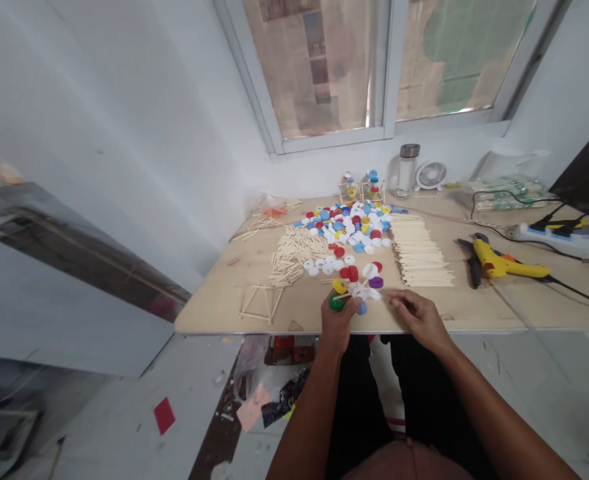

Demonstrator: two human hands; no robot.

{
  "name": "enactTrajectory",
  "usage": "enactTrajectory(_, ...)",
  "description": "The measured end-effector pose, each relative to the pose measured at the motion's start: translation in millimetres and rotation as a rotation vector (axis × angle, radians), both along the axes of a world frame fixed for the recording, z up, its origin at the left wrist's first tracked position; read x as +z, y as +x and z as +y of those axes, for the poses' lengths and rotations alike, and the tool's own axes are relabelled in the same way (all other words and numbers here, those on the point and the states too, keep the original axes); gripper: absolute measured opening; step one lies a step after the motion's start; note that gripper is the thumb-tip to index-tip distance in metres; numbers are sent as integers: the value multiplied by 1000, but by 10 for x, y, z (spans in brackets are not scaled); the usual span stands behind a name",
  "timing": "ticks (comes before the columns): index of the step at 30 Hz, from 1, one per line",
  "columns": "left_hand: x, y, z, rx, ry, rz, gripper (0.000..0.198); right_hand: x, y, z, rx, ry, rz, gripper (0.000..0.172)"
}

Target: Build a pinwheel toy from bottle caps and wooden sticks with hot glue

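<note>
The left grip [338, 323] is clenched on a green bottle cap [337, 303], which sits in a cluster of stick-joined caps [359, 291] at the front edge of the plywood counter [214, 313]. The right grip [419, 321] is relaxed and open, near a purple bottle cap [375, 282], with a heap of loose caps [344, 227] and craft sticks [417, 253] beyond.

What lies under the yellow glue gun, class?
A dark tool lies partly beneath the yellow glue gun on the wooden board. The gun covers part of it, so its full shape and exact kind cannot be seen.
</note>
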State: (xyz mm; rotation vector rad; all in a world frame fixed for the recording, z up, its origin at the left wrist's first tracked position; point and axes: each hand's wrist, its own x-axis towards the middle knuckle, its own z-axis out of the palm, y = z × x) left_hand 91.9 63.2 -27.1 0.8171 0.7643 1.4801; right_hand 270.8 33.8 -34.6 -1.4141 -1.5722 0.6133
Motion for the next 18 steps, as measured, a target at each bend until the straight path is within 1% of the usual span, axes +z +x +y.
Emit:
enactTrajectory(4, 8, 2, 2, -12, 0, 1, 35, 13, -4, -6, 10, -5, 6, 29)
enactTrajectory(10, -12, 9, 16, 4, -2, 36, 35, 7, -14, -11, 18, -11, 21, 28)
enactTrajectory(15, -41, -25, 16, 7, -23, 77, 32, 9, -20, -19, 30, -17, 22, 28)
enactTrajectory(18, -43, -42, 8, 34, -60, 98, 34, 20, -23, -29, 45, -20, 9, 28)
